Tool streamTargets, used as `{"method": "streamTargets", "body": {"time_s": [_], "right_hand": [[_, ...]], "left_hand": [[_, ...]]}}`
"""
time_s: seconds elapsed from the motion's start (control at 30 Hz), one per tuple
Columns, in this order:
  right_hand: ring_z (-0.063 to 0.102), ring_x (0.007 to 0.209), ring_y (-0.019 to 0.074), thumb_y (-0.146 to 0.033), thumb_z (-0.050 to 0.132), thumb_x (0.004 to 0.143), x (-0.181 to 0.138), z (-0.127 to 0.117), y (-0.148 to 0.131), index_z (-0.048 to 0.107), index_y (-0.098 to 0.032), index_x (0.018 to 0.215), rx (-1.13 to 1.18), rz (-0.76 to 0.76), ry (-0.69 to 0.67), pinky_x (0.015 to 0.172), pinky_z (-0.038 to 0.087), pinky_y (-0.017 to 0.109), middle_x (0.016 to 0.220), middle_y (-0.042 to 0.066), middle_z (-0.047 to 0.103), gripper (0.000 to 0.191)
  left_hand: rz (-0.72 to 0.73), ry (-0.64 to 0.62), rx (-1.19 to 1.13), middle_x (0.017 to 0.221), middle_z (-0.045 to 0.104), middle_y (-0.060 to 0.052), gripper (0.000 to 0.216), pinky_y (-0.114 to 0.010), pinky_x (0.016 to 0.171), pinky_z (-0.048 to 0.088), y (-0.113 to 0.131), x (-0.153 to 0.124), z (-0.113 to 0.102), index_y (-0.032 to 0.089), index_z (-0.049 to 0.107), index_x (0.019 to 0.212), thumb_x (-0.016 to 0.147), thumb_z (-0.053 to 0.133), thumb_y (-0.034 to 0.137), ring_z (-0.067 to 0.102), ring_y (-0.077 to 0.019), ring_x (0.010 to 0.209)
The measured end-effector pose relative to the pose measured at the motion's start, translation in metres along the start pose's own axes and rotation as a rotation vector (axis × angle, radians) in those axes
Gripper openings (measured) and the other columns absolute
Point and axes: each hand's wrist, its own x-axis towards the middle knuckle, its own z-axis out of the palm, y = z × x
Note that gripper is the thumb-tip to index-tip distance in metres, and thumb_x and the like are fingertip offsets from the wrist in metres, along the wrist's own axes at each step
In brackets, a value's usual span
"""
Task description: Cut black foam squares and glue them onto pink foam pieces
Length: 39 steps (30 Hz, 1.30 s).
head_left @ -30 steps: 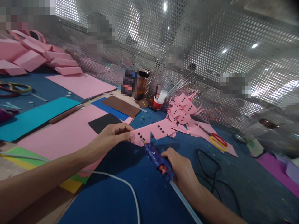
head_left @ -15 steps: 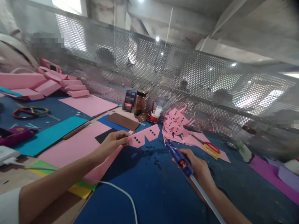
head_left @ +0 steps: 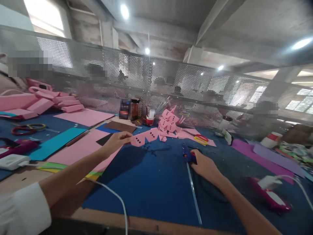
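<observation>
Well to the left of the left hand, folded pink pieces [head_left: 49, 101] are heaped, and nearer to it a teal sheet [head_left: 57, 142] is laid flat. Just beside the left hand [head_left: 117, 142], a black sheet [head_left: 104, 139] is partly covered by its wrist. The left hand is nearly closed, and one end of a notched pink strip [head_left: 145, 134], marked with black squares, is pinched between thumb and fingers. The strip is held out to the right of that hand, above the blue table [head_left: 146, 189]. Beyond its free end, pink cut-outs [head_left: 168, 124] are piled. The blue glue gun [head_left: 188, 154] is held in the right hand [head_left: 204, 163], whose fingers are curled around it; whether it is rested on the table cannot be told. To the right of that hand, purple sheets [head_left: 259, 156] are spread.
</observation>
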Motion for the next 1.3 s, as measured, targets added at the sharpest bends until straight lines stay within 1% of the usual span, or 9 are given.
{"method": "streamTargets", "body": {"time_s": [0.1,0.2,0.37,0.53,0.7,1.0,1.1,1.2,1.3], "right_hand": [[0.062,0.102,0.0277,-0.028,0.049,0.085,-0.001,0.001,0.005,0.051,-0.020,0.115,0.003,-0.014,0.002,0.080,0.036,0.033,0.115,0.009,0.065,0.030],[0.061,0.104,0.0285,-0.029,0.050,0.085,0.000,0.002,0.006,0.053,-0.019,0.112,0.017,-0.045,-0.001,0.083,0.035,0.035,0.114,0.010,0.066,0.029],[0.060,0.106,0.0278,-0.028,0.052,0.082,0.003,0.007,0.007,0.054,-0.018,0.112,0.041,-0.074,0.002,0.086,0.034,0.035,0.114,0.010,0.066,0.031],[0.058,0.110,0.0288,-0.030,0.052,0.084,0.006,0.013,0.009,0.053,-0.018,0.112,0.063,-0.029,0.026,0.085,0.035,0.036,0.116,0.011,0.064,0.031],[0.056,0.111,0.0290,-0.033,0.052,0.084,0.009,0.013,0.010,0.053,-0.017,0.113,0.079,0.015,0.015,0.085,0.035,0.036,0.117,0.012,0.063,0.033],[0.051,0.114,0.0315,-0.025,0.053,0.079,0.009,0.009,0.008,0.055,-0.017,0.117,0.116,0.012,-0.038,0.091,0.033,0.043,0.121,0.013,0.059,0.039],[0.050,0.115,0.0323,-0.024,0.055,0.078,0.007,0.008,0.010,0.058,-0.018,0.116,0.150,0.017,-0.027,0.094,0.032,0.046,0.119,0.013,0.059,0.038],[0.048,0.118,0.0338,-0.028,0.063,0.075,0.004,0.001,0.014,0.060,-0.019,0.116,0.225,0.035,0.007,0.097,0.030,0.050,0.122,0.014,0.057,0.042],[0.047,0.119,0.0304,-0.033,0.060,0.082,0.007,-0.012,0.014,0.059,-0.019,0.118,0.365,0.049,0.072,0.101,0.029,0.049,0.123,0.013,0.055,0.039]], "left_hand": [[0.074,0.018,0.091,0.089,0.072,-0.005,0.033,-0.031,0.077,0.049,0.012,-0.007,0.008,0.017,0.071,0.093,0.078,0.063,0.045,0.064,-0.0209,0.082],[0.148,0.019,0.188,0.086,0.072,-0.003,0.029,-0.028,0.073,0.047,0.030,-0.011,0.016,0.018,0.071,0.089,0.079,0.061,0.043,0.062,-0.0199,0.078],[0.259,-0.003,0.270,0.086,0.072,-0.002,0.027,-0.027,0.072,0.046,0.051,-0.005,0.034,0.019,0.071,0.090,0.084,0.056,0.041,0.063,-0.0197,0.080],[0.330,-0.009,0.301,0.090,0.071,-0.002,0.025,-0.028,0.077,0.047,0.054,0.007,0.058,0.020,0.069,0.092,0.087,0.054,0.038,0.064,-0.0199,0.085],[0.354,-0.032,0.304,0.087,0.070,-0.003,0.024,-0.029,0.077,0.048,0.049,0.007,0.076,0.019,0.068,0.092,0.088,0.052,0.036,0.063,-0.0190,0.083],[0.314,-0.091,0.326,0.089,0.070,-0.005,0.024,-0.030,0.077,0.047,0.049,-0.007,0.071,0.021,0.068,0.092,0.088,0.050,0.036,0.063,-0.0206,0.084],[0.360,-0.104,0.333,0.090,0.070,-0.005,0.024,-0.029,0.079,0.047,0.052,-0.012,0.072,0.021,0.068,0.092,0.089,0.050,0.037,0.063,-0.0210,0.087],[0.419,-0.140,0.333,0.091,0.069,-0.005,0.024,-0.030,0.080,0.046,0.054,-0.017,0.074,0.022,0.069,0.092,0.091,0.050,0.037,0.062,-0.0206,0.088],[0.455,-0.172,0.317,0.091,0.068,-0.005,0.023,-0.030,0.080,0.046,0.057,-0.021,0.075,0.022,0.068,0.092,0.091,0.050,0.035,0.061,-0.0205,0.088]]}}
